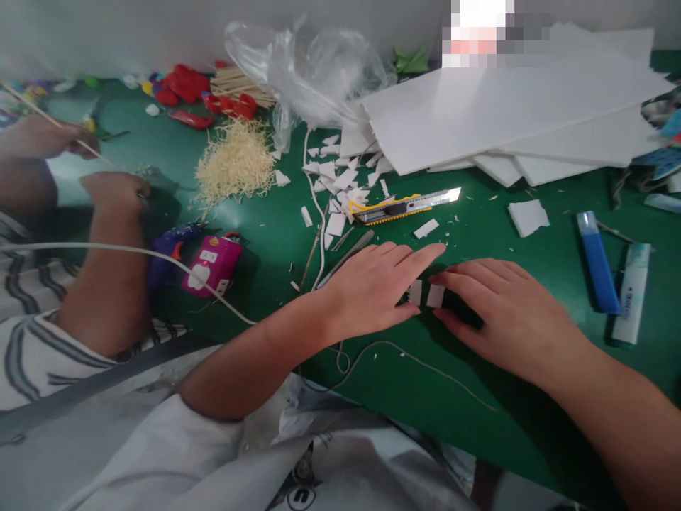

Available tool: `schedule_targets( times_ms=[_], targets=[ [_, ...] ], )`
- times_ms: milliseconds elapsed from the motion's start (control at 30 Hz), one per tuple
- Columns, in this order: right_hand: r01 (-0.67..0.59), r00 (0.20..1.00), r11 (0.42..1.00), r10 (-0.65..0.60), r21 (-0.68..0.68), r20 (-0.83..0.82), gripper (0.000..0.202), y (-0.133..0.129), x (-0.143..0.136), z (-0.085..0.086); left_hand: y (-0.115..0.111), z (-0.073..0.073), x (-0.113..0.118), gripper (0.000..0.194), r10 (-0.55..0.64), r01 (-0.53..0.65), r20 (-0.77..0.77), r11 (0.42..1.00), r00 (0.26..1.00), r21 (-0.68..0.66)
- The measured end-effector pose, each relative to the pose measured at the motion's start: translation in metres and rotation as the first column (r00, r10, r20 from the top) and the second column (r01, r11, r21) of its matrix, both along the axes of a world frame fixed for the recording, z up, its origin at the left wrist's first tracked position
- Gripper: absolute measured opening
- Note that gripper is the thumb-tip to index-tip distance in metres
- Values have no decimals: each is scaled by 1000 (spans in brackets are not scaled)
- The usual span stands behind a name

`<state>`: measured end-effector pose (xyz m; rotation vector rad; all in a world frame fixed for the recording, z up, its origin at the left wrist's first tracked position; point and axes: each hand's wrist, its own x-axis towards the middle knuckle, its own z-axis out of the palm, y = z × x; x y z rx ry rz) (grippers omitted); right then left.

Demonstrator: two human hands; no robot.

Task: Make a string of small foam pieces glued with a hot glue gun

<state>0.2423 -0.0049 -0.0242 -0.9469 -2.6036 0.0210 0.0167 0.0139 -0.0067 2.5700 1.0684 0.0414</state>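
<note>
My left hand [372,287] hovers low over the green table, its index finger stretched forward. A small white board piece [416,292] sits between its thumb and fingers. Facing it, my right hand [494,301] pinches another small white board piece [435,295] between thumb and fingertips. A narrow gap separates the two pieces. Beyond my left hand lies a yellow and black utility knife [407,207] with its blade out. A loose white scrap [426,228] is just past my fingertips. The handle of a slim grey tool [351,255] shows partly behind my left hand.
Large white boards [511,106] are stacked at the back right, beside a clear plastic bag [330,71]. White offcuts [335,177] and wood shavings [237,160] lie mid-table. Two glue tubes [601,262] lie right. A co-worker's hands [114,188] hold a stick left, near a pink box [213,264].
</note>
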Motion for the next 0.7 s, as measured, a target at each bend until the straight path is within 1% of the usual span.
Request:
schedule_targets(
  times_ms=[67,167,267,367,467,567,633,700],
  targets=[
    [-5,1000,1000,5,7,-1,18,0,0,0,0,0,1,79,-6,6,10,1000,1000,-2],
    [1,1000,1000,-1,9,-6,18,0,0,-1,0,0,2,73,-16,16,24,1000,1000,-6],
    [1,1000,1000,-1,-5,-13,12,1,0,-2,0,1,2,65,5,-5,17,1000,1000,-17],
    [-1,1000,1000,0,-19,-24,10,2,1,-1,1,-1,0,65,37,-36,32,999,999,-29],
    [3,1000,1000,-4,-20,-18,10,2,1,-1,1,-4,-2,67,40,-32,152,998,988,-49],
    [-4,1000,1000,4,-24,-3,9,2,2,0,2,-9,-4,69,32,3,275,992,961,-126],
    [-3,1000,1000,3,-31,5,8,2,3,0,3,-10,-4,67,40,12,305,986,951,-166],
    [4,1000,999,-4,-39,10,8,2,4,0,4,-10,-4,64,41,10,299,986,954,-168]
  ],
)
